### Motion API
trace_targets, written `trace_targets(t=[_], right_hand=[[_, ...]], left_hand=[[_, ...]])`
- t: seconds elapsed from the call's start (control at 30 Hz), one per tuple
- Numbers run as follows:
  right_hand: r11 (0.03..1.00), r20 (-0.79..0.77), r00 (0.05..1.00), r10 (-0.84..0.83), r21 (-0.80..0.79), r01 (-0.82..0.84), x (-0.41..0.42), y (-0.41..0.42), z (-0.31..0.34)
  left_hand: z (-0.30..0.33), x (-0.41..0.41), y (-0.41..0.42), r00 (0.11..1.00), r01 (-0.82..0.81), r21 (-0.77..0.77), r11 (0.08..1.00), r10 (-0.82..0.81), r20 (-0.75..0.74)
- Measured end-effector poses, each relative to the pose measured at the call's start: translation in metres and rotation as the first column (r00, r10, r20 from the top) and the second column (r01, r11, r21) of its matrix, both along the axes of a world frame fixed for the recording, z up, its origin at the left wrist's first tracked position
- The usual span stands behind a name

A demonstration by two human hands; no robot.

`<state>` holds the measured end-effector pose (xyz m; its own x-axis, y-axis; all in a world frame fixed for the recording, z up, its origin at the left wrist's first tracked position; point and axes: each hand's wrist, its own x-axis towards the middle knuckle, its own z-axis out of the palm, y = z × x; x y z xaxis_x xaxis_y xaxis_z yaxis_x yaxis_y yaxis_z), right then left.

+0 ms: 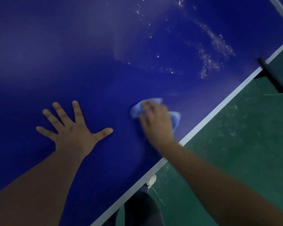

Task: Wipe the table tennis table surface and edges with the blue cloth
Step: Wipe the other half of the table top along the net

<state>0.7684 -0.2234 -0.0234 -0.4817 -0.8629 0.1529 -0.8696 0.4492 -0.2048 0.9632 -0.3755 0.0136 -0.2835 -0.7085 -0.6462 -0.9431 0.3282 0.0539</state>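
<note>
We see our left hand [73, 132] flat on the blue desk [88, 54], palm down, its fingers [59, 111] straight and spread wide apart, holding nothing. Our right hand [157, 123] lies on the cloth [137, 108], which sits on the desk just beside the white edge line [219, 105] and a little to the right of the left hand. The right hand is blurred, so we cannot tell whether its fingers are curled round the cloth or pressing on it flat; the cloth bunches out past the hand on its far side and on its right.

Farther up the desk, well apart from both hands, whitish specks and streaks [209, 61] dot the surface. At the upper right a dark net post [268, 72] clamps onto the desk's edge, and the net [281, 54] runs from it across the desk.

Beyond the edge lies a green floor [235, 144] with pale scuffs. Below the desk's edge we see a dark trouser leg [142, 207] and the toe of a light shoe [151, 180] on the floor.
</note>
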Motion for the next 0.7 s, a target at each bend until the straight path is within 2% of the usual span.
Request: trace_targets(t=[0.07, 0.1, 0.13, 0.17, 0.2, 0.27, 0.3, 0.33, 0.37, 0.4, 0.47, 0.5, 0.57, 0.6, 0.63, 0.67, 0.7], right_hand=[[0.946, 0.007, 0.946, 0.325, 0.023, -0.325, 0.020, 0.004, 0.006], [0.917, -0.014, 0.917, 0.398, 0.025, -0.398, 0.008, 0.006, 0.008], [0.936, -0.039, 0.936, 0.350, 0.042, -0.349, -0.014, 0.005, 0.006], [0.979, -0.059, 0.978, 0.200, 0.054, -0.197, -0.041, 0.005, 0.003], [0.996, -0.086, 0.996, -0.015, 0.085, 0.022, -0.071, 0.006, 0.002], [0.902, -0.052, 0.914, -0.402, 0.146, 0.405, -0.119, 0.013, 0.006], [0.849, -0.007, 0.859, -0.511, 0.152, 0.506, -0.123, 0.010, 0.008], [0.826, 0.020, 0.834, -0.551, 0.154, 0.542, -0.115, 0.004, 0.008], [0.844, 0.007, 0.851, -0.524, 0.138, 0.519, -0.097, -0.003, 0.007], [0.897, -0.007, 0.904, -0.428, 0.113, 0.426, -0.073, -0.010, 0.005], [0.992, -0.035, 0.999, -0.027, 0.119, 0.031, -0.022, -0.015, -0.002], [0.965, -0.026, 0.979, 0.203, 0.171, -0.196, -0.002, -0.011, -0.002], [0.815, -0.006, 0.838, 0.546, 0.236, -0.530, -0.008, -0.009, 0.001], [0.754, -0.020, 0.776, 0.630, 0.257, -0.605, -0.031, -0.013, 0.000], [0.743, -0.054, 0.762, 0.645, 0.276, -0.610, -0.059, -0.021, -0.002], [0.797, -0.095, 0.808, 0.582, 0.265, -0.543, -0.089, -0.032, -0.004], [0.890, -0.107, 0.898, 0.426, 0.227, -0.395, -0.120, -0.044, -0.005]], left_hand=[[0.001, 0.000, 0.000, 1.000, -0.005, 0.003, 1.000, 0.005, 0.005], [0.001, -0.001, 0.000, 1.000, -0.007, 0.007, 1.000, 0.007, 0.000], [0.002, 0.000, -0.001, 1.000, -0.008, 0.010, 1.000, 0.008, -0.005], [0.002, 0.000, -0.002, 1.000, -0.010, 0.013, 1.000, 0.010, -0.007], [0.002, 0.000, -0.002, 1.000, -0.013, 0.016, 1.000, 0.013, -0.008], [0.001, 0.001, -0.002, 1.000, -0.011, 0.020, 1.000, 0.011, -0.016], [0.001, 0.001, -0.002, 1.000, -0.011, 0.021, 1.000, 0.012, -0.021], [0.001, 0.002, -0.003, 0.999, -0.013, 0.023, 1.000, 0.013, -0.029], [0.001, 0.002, -0.003, 0.999, -0.014, 0.024, 1.000, 0.015, -0.038], [0.001, 0.002, -0.003, 0.999, -0.017, 0.025, 1.000, 0.018, -0.042], [0.001, 0.002, -0.003, 0.999, -0.016, 0.022, 1.000, 0.017, -0.039], [0.001, 0.002, -0.003, 0.999, -0.016, 0.019, 1.000, 0.017, -0.037], [0.001, 0.002, -0.003, 0.999, -0.023, 0.022, 0.999, 0.024, -0.030], [0.001, 0.002, -0.003, 0.999, -0.028, 0.025, 0.999, 0.028, -0.026], [0.000, 0.002, -0.004, 0.999, -0.032, 0.026, 0.999, 0.033, -0.021], [0.000, 0.002, -0.004, 0.999, -0.039, 0.030, 0.999, 0.040, -0.018], [0.000, 0.001, -0.004, 0.999, -0.043, 0.033, 0.999, 0.044, -0.020]])
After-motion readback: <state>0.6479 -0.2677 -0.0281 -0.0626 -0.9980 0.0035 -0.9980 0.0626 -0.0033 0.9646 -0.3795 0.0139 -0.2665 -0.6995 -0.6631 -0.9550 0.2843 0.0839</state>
